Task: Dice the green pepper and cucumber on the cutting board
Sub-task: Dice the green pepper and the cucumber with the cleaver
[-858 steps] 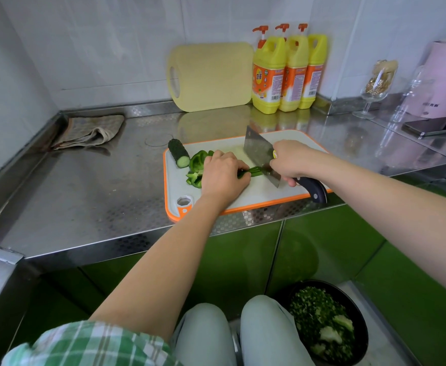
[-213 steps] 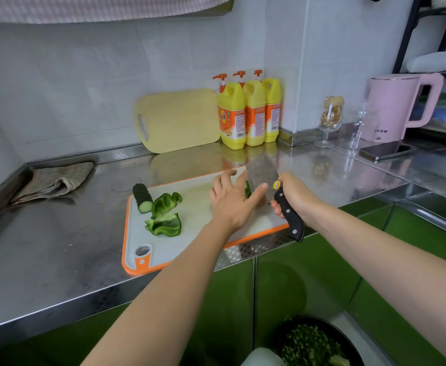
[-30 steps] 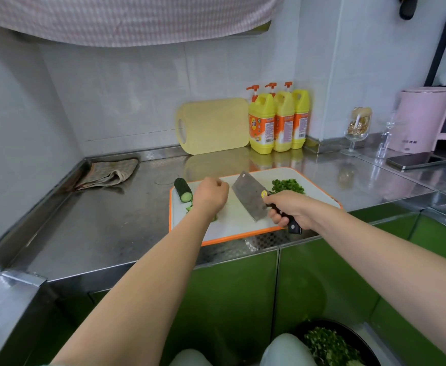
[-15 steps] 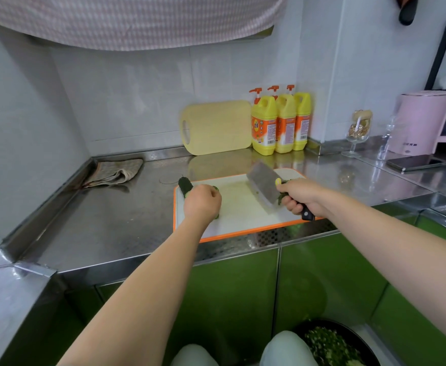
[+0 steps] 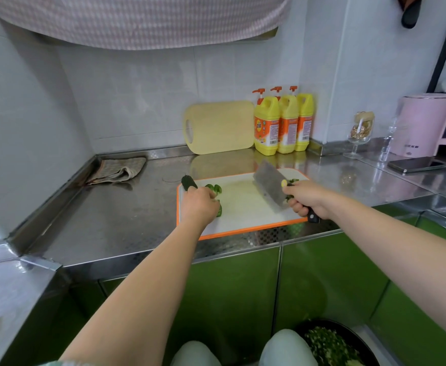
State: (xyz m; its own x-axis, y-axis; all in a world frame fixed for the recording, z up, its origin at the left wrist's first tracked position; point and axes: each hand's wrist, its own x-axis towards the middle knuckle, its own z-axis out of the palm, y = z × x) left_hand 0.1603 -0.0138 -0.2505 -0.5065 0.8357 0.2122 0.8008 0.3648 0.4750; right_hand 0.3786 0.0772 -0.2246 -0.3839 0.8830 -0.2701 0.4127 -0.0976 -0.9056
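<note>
The green pepper pieces (image 5: 214,189) lay at the left end of the orange-rimmed cutting board (image 5: 245,210), just left of the frame's centre. Our left hand (image 5: 199,206) curled its fingers down over them and held them. The cucumber (image 5: 188,183) sat at the board's far left corner, just beside that hand. Our right hand (image 5: 307,199) was wrapped tight round the handle of the cleaver (image 5: 268,184), whose blade was tilted over the board's right half. Three yellow bottles (image 5: 282,122) stood against the wall, upper centre.
</note>
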